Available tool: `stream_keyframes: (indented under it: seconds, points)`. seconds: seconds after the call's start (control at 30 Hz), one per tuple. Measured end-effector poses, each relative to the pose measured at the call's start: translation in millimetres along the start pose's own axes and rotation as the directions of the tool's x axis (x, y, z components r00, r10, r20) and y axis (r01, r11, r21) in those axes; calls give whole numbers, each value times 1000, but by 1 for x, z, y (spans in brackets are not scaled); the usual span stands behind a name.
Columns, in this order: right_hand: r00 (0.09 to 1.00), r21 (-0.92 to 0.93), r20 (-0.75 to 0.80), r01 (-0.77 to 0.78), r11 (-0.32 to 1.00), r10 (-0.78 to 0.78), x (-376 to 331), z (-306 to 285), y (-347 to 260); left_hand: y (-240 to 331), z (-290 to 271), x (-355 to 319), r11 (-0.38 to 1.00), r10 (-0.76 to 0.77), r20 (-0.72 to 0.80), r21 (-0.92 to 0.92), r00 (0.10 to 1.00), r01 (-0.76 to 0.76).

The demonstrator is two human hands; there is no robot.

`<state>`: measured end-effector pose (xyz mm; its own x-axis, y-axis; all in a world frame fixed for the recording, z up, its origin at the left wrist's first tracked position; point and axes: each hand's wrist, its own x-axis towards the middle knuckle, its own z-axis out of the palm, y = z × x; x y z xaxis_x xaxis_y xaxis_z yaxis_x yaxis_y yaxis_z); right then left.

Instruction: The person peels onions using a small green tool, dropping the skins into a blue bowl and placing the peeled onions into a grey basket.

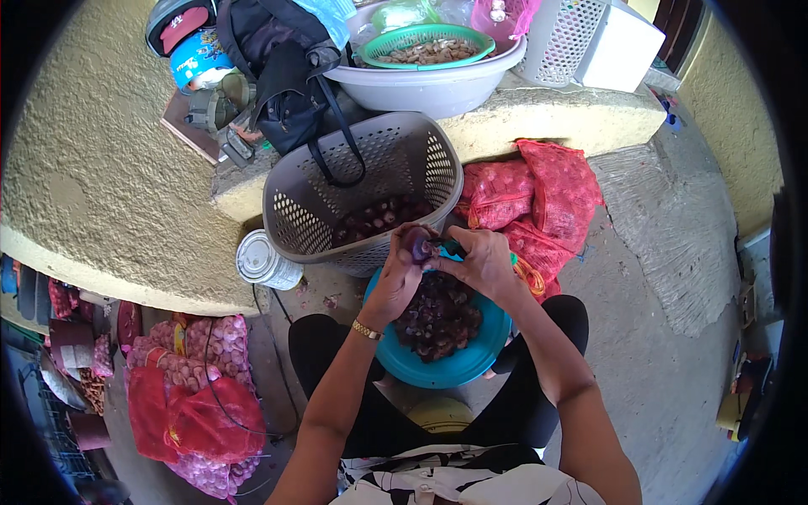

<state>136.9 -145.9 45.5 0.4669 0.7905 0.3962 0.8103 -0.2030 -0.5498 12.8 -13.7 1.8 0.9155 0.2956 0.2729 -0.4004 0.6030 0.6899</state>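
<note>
Plainly, the left hand [399, 276] grips a purple onion [417, 245], the right hand [482, 259] a dark object [453, 247].

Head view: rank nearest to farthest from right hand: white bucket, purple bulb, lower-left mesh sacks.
From the right hand:
1. Purple bulb: just left, in the left hand.
2. White bucket: farther left, beside gray basket.
3. Mesh sacks: lower left.
</note>
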Motion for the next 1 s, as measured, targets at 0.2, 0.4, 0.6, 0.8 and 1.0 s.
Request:
stream_keyframes:
  seconds: [0.2, 0.4, 0.6, 0.8, 1.0]
  points:
    - [999, -119, 22, 44, 992, -42, 3, -12, 3, 17, 5, 4, 984, -131, -36, 115, 991, 134]
    - [998, -93, 29, 61, 994, -58, 3, -16, 2, 21, -6, 3, 994, -105, 7, 33, 994, 105]
    - [998, -78, 25, 52, 996, -51, 1, -14, 3, 22, -4, 2, 993, -100, -51, 59, 994, 103]
    - [998, -34, -13, 58, 998, -58, 1, -9, 5, 17, -7, 4, 995, -63, -45, 77, 997, 66]
    - [997, -52, -4, 77, 996, -77, 3, -17, 2, 25, 0, 2, 960, -128, -37, 245, 991, 134]
